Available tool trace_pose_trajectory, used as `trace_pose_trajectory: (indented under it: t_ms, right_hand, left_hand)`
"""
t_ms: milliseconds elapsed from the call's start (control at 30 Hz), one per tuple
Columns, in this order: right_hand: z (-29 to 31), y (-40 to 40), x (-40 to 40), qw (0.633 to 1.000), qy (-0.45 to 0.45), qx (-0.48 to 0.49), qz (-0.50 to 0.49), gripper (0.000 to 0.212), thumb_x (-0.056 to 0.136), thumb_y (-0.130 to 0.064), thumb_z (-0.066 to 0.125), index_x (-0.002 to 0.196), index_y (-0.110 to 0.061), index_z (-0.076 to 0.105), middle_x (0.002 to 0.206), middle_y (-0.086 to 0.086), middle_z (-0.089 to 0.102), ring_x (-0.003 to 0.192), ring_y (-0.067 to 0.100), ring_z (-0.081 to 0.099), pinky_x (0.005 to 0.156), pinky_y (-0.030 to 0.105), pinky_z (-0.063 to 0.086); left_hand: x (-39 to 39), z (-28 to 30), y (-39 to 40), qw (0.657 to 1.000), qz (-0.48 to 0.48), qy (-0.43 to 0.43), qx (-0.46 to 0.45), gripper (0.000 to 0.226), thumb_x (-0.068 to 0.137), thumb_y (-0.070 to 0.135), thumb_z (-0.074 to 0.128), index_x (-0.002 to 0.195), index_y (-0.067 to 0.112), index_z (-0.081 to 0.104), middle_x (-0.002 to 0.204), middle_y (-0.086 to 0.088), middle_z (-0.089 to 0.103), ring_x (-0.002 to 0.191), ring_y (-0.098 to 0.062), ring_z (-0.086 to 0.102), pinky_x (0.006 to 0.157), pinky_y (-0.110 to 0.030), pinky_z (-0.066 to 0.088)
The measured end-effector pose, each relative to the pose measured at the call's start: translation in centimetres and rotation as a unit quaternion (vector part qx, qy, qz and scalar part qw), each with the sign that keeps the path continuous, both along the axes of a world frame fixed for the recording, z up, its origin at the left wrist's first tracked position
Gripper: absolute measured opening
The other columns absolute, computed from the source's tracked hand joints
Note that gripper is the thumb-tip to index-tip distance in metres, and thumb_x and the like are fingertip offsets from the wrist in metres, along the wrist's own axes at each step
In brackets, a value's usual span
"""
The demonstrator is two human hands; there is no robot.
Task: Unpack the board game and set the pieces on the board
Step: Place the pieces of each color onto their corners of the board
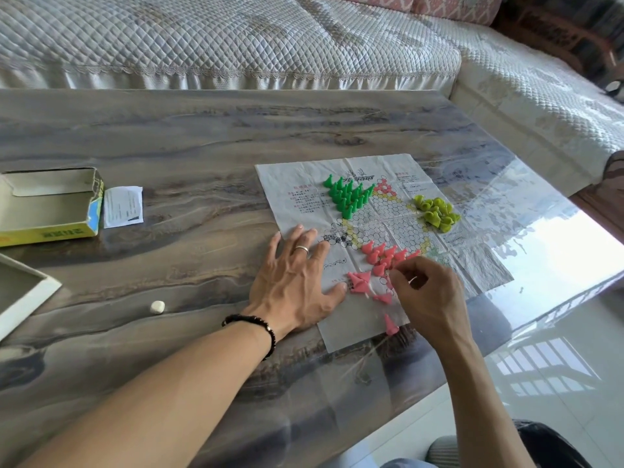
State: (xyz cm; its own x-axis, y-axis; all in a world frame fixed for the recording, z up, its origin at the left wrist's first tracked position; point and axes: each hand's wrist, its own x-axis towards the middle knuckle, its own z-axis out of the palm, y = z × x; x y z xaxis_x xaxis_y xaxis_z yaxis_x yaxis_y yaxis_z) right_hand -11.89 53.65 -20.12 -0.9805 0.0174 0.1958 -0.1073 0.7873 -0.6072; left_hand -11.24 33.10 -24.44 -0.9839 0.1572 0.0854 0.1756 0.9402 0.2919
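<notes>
Paper board (381, 228) lies flat on the counter (189, 157), near its right end, rotated so its corners point roughly toward and away from the camera; fold creases cross the middle.

Green pieces (347, 197) stand upright in a tight triangular cluster on the board's far-left part, tips up and leaning slightly away in this wide-angle view. Yellow-green pieces (437, 212) sit in a loose heap on the far-right part, most tipped over, axes pointing every which way.

Pink pieces (388, 256): one group upright on the near side of the board, just beyond the right hand. A few more lie toppled near the left thumb, pointed ends mostly to the left. One pink piece (391, 325) lies alone near the board's near edge, tip pointing away, base toward the camera.

Left hand (297, 282) is flat, fingers spread and straight, pressing the board's left edge down; ring on one finger, dark bead bracelet at the wrist.

Right hand (429, 295) hovers over the pink group, fingers curled in a pinch; cannot tell what it pinches, if anything.

Open yellow box (50, 206) sits far left on the counter, a folded leaflet (122, 207) just beside it. White die (157, 306) rests on the counter, well left of the board. Quilted sofa (236, 42) behind.
</notes>
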Motion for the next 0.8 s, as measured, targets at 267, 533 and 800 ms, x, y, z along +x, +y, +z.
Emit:
trace_pose_trajectory:
  t_ms: [267,533,800]
  right_hand:
    - [0.0,1.1,1.2,0.989,-0.065,0.078,0.103,0.015,0.081,-0.020,0.071,0.095,-0.021,0.076,0.085,-0.018,0.061,0.073,-0.001,0.059,0.064,0.011,0.044]
    - [-0.3,0.9,1.2,0.999,-0.028,-0.008,0.044,0.011,0.083,-0.020,0.069,0.075,-0.026,0.065,0.072,-0.011,0.064,0.070,0.003,0.059,0.063,0.022,0.046]
    - [-0.6,1.3,1.0,0.996,0.008,-0.075,-0.045,0.009,0.080,-0.021,0.074,0.074,-0.023,0.067,0.067,-0.007,0.062,0.062,0.011,0.056,0.060,0.028,0.045]
  left_hand:
    - [0.1,0.3,0.0,1.000,-0.005,-0.001,-0.003,0.080,0.085,0.069,0.028,0.149,0.020,0.027,0.161,-0.008,0.018,0.149,-0.024,0.008,0.120,-0.052,0.007]
    - [0.2,0.3,0.0,1.000,-0.005,-0.006,-0.004,0.079,0.086,0.068,0.028,0.150,0.021,0.026,0.162,-0.007,0.016,0.150,-0.023,0.006,0.120,-0.051,0.005]
    - [0.1,0.2,0.0,1.000,-0.003,-0.002,-0.006,0.080,0.086,0.070,0.027,0.149,0.021,0.027,0.161,-0.007,0.018,0.149,-0.023,0.006,0.120,-0.050,0.005]
